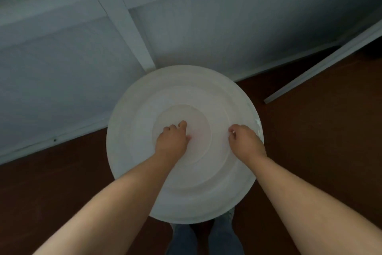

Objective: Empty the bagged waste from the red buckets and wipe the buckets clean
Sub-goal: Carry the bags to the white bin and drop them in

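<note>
A big white round lid (186,188) is seen from above. Rings are pressed into its top, one inside the other. It is held low over a dark brown wood floor (51,176), close to a white wall (62,64). What is under the lid is hidden, so no red bucket can be seen.

The left hand (172,139) is laid on the middle ring of the lid. Its fingers are curled under and its thumb is pointed to the right. It cannot be told if something is gripped under those fingers.

The right hand (246,143) is laid nearer the right edge of the lid. Its fingers are curled in and bunched with the thumb. A tiny white spot is seen at the fingertips, but it cannot be told if a thing is pinched there.

The two hands are kept a little apart. A slanted white beam (117,19) is fixed on the wall behind the lid. Blue jeans (223,238) are seen below the lid, at the bottom edge.
</note>
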The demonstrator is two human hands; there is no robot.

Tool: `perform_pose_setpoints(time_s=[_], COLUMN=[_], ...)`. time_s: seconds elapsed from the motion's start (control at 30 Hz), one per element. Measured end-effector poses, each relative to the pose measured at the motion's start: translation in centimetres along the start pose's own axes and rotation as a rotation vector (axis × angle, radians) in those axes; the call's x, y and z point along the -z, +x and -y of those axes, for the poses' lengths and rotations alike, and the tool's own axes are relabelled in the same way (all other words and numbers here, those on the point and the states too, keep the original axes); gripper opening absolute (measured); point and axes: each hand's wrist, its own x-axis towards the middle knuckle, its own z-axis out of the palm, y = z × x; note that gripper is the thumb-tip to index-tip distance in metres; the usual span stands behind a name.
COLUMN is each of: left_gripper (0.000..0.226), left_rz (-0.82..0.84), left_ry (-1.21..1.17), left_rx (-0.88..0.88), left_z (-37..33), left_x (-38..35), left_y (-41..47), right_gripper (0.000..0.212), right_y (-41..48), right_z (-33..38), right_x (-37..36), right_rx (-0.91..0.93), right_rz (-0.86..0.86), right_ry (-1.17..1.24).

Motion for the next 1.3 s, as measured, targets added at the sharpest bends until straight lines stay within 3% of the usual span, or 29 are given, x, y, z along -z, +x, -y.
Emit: perform_pose_setpoints(time_s=[0.37, 0.5, 0.6, 0.73, 0.87, 1.0, 1.07, 1.3], left_gripper=[0.063, 0.07, 0.06, 0.053, 0.05, 0.048, 0.044, 0.036], left_rz=[0.068, 0.072, 0.035, 0.049, 0.04, -0.038, -0.094, -0.274], left_ry=[-0.149, -0.095, -0.011, -0.08, -0.218, -0.418, -0.512, -0.807], left_rx=[0.036, 0.034, 0.061, 0.149, 0.172, 0.218, 0.241, 0.508], left_z=[-0.1, 1.0, 2.6, 4.1, 5.4, 7.4, 8.6, 15.2], left_x=[-0.3, 0.9, 3.3, 9.0, 15.4, 19.4, 20.8, 23.1], left_y=[-0.5, -2.0, -4.7, -8.2, -14.7, -22.4, -26.5, -41.9], right_gripper=[0.034, 0.036, 0.038, 0.039, 0.038, 0.015, 0.016, 0.017], right_y=[-0.9, -2.3, -5.0, -8.5, -13.5, -19.7, -22.7, -32.1], right_z=[1.1, 2.3, 4.7, 9.4, 15.2, 21.1, 23.8, 33.5], right_x=[0.5, 1.2, 3.2, 6.9, 10.3, 12.0, 12.4, 12.5], right_rx=[-0.056, -0.088, -0.124, -0.087, -0.065, 0.018, 0.054, 0.241], right_rz=[0.018, 0.05, 0.076, 0.133, 0.162, 0.222, 0.249, 0.369], right_ry=[-0.065, 0.06, 0.169, 0.109, 0.082, 0.17, 0.217, 0.184])
